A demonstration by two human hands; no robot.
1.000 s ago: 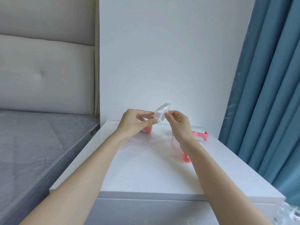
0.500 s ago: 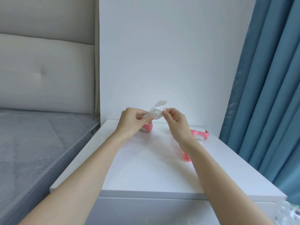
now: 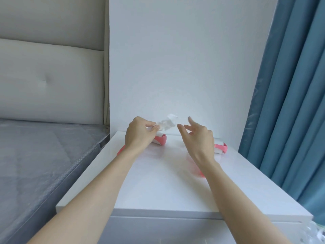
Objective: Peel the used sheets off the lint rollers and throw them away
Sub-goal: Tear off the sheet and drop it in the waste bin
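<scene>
Used sheet [image 3: 167, 123], white, crumpled, pinched by left hand [image 3: 139, 133], right hand [image 3: 198, 136] fingers spread, pink lint roller [image 3: 159, 140] beneath.

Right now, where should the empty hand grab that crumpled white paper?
Probably best to pinch the crumpled sheet by its free upper end, coming from the right. The left hand pinches its lower left end, and the loose end sticks up toward the open right hand.
</scene>
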